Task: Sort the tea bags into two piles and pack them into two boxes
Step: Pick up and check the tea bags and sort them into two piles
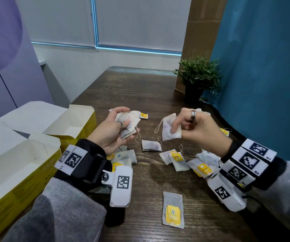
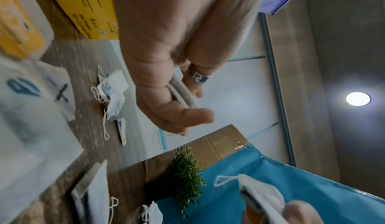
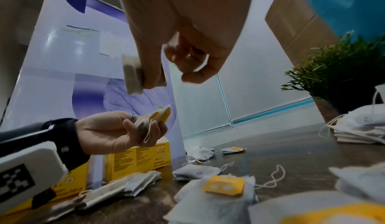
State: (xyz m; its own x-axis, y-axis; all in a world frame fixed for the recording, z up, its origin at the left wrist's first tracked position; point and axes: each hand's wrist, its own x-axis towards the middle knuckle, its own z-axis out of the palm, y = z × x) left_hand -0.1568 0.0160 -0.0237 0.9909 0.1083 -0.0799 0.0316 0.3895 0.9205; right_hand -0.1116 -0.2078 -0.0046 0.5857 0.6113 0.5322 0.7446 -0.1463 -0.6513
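Observation:
My left hand (image 1: 118,126) is raised above the table, palm up, and grips a small stack of tea bags (image 1: 130,123). In the right wrist view that left hand (image 3: 116,132) shows the same stack (image 3: 150,123) with yellow tags. My right hand (image 1: 189,123) pinches one white tea bag (image 1: 170,131) marked "G", held in the air, its string hanging to the left. In the right wrist view this tea bag (image 3: 133,76) sits between thumb and finger. Several loose tea bags (image 1: 175,159) lie scattered on the dark wooden table (image 1: 149,180). Two open yellow boxes (image 1: 18,172) (image 1: 78,123) stand at the left.
A potted green plant (image 1: 198,79) stands at the back right beside a blue curtain (image 1: 262,75). A pile of white tea bags (image 3: 362,127) lies near the plant. One tea bag with a yellow tag (image 1: 173,210) lies close to the front edge.

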